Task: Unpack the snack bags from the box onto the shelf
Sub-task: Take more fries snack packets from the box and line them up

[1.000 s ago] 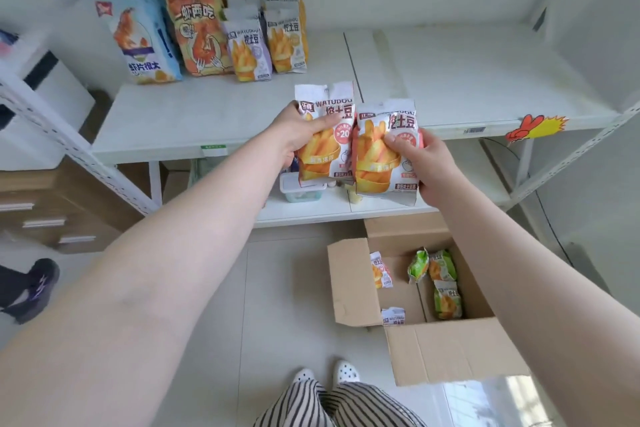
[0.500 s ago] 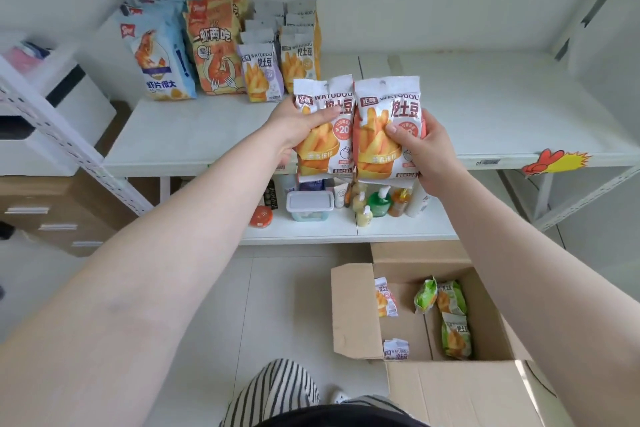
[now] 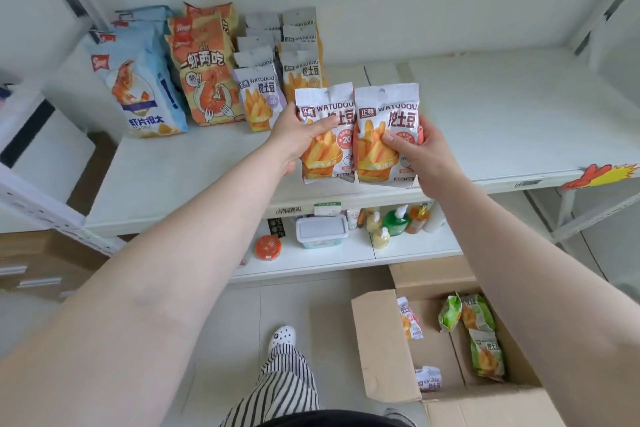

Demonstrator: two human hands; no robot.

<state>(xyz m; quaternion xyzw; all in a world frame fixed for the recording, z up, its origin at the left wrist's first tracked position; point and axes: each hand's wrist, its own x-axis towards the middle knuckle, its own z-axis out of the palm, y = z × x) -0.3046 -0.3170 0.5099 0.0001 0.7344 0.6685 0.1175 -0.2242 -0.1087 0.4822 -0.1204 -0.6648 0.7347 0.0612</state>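
My left hand [image 3: 298, 137] grips a white-and-orange fries snack bag [image 3: 327, 149], thumb across its front. My right hand [image 3: 417, 152] grips a second, matching bag [image 3: 381, 118] beside it. Both bags are upright, side by side, above the front part of the white shelf [image 3: 485, 121]. Rows of snack bags stand at the shelf's back left: blue shrimp-chip bags [image 3: 142, 87], orange shrimp bags [image 3: 204, 69] and small fries bags [image 3: 261, 97]. The open cardboard box [image 3: 374, 340] sits on the floor at lower right, with several green and white snack bags [image 3: 479, 315] inside.
The lower shelf [image 3: 346, 253] holds a lidded plastic tub [image 3: 322, 230], an orange round tin [image 3: 268, 246] and several small bottles [image 3: 396, 220]. A wooden drawer unit [image 3: 38, 270] stands at left. My white shoe [image 3: 284, 336] and striped trouser leg are on the floor.
Both hands have carried the two bags up and forward from beside the lower shelf to over the upper shelf. The view has moved closer to the shelf.
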